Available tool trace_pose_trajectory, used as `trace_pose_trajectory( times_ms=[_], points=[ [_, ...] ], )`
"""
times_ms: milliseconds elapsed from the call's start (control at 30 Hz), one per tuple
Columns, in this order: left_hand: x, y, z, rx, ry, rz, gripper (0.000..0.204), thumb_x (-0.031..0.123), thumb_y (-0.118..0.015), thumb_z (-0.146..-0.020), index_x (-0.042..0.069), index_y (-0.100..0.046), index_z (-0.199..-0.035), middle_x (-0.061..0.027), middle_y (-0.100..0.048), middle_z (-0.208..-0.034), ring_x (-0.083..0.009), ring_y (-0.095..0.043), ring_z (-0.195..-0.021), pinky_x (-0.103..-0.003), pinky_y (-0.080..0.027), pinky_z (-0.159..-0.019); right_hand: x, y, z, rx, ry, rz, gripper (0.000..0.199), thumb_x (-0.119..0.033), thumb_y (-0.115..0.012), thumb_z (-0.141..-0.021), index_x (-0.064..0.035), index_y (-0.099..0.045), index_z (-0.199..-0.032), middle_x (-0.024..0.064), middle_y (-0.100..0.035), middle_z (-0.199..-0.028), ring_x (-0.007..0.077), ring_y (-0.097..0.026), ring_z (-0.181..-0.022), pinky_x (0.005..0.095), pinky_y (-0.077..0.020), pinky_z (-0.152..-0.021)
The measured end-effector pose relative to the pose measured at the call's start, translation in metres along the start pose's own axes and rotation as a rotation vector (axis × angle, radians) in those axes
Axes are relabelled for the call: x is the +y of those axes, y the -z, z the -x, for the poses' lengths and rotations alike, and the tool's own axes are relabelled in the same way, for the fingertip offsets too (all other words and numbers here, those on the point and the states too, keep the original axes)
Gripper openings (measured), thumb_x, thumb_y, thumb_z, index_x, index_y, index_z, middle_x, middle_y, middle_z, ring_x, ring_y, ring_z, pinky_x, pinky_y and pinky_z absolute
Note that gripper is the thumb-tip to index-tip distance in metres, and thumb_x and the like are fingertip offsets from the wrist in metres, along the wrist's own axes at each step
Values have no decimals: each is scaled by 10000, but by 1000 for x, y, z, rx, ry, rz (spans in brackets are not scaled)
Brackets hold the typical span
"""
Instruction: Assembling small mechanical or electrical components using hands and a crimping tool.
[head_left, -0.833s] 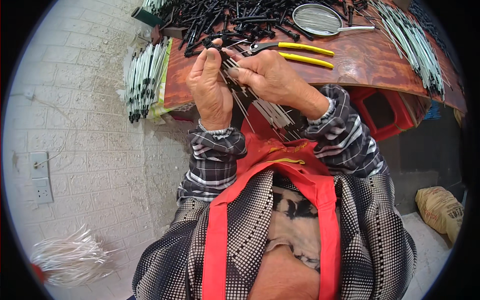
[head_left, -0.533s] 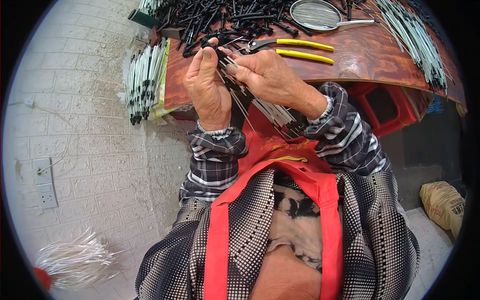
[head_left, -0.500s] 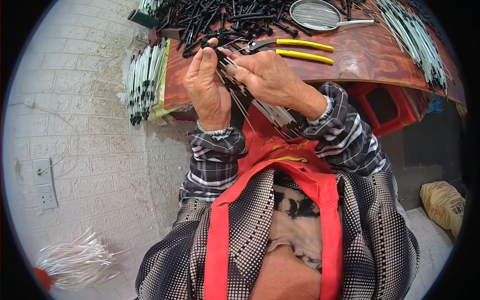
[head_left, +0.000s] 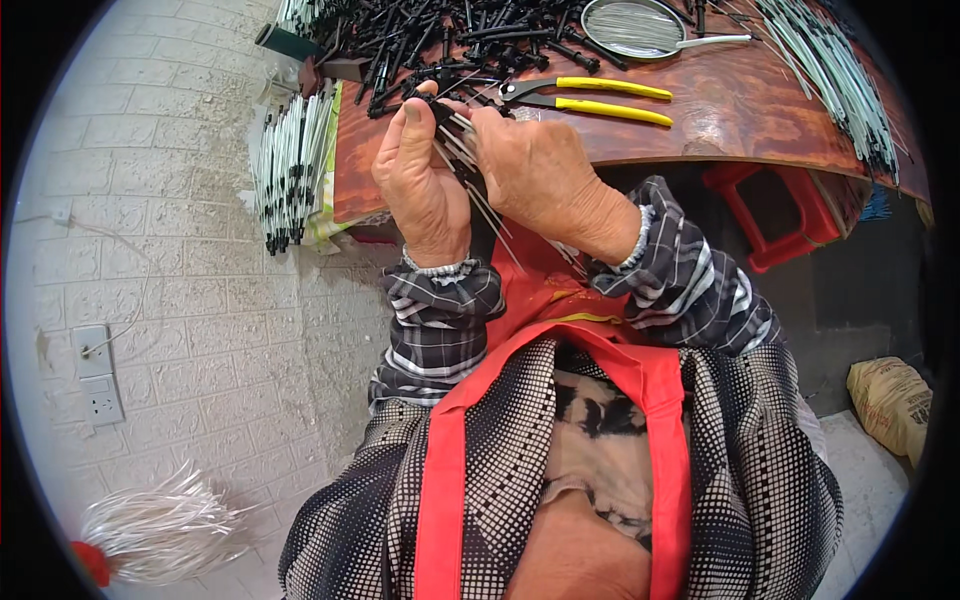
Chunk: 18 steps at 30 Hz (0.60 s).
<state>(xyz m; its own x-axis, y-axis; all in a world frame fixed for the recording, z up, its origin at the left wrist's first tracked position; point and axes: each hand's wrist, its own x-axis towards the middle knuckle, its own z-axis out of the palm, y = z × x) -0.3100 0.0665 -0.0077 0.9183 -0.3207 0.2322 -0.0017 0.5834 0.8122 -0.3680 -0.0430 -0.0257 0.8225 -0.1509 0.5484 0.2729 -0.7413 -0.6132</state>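
My left hand is raised at the near table edge, closed round a bundle of thin white rods with black fittings. Its thumb presses the black ends at the top, while the pale lengths slant down to the right over my red apron. Against the upper right side of the bundle, my right hand is curled shut. Its fingertips are hidden, so what it pinches does not show. Just beyond my hands, pliers with yellow handles lie on the wooden table, jaws toward the left.
Loose black plastic parts heap up at the back. A round metal dish of thin pins lies beside them. White-and-black rods stack at the table's left and right. Underneath stands a red stool; a sack lies lower right.
My right hand has turned and shifted slightly left, closer to the bundle, so its thumb no longer shows. My left hand keeps its hold. The whole view has shifted a little.
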Motion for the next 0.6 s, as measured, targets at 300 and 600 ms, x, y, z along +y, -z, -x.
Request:
trace_pose_trajectory(
  times_ms=[300,600],
  points=[
    [2,2,-1,26,-15,-5,323,234,-614,-957,-37,-614,-1134,-78,-674,-946,-123,-626,-824,-247,-509,-744,10,1,-7,-36,43,-108,162,-139,-517,-921,-13,-571,-1006,216,-590,-658,424,-593,-622,494,-454,-528],
    [4,7,0,-85,83,29,338,247,-585,-971,-33,-587,-1161,-100,-676,-957,-160,-646,-843,-266,-527,-776,16,-5,-3,-73,34,-214,163,-145,-523,-928,7,-562,-972,229,-581,-659,430,-582,-612,506,-440,-537]
  ],
)
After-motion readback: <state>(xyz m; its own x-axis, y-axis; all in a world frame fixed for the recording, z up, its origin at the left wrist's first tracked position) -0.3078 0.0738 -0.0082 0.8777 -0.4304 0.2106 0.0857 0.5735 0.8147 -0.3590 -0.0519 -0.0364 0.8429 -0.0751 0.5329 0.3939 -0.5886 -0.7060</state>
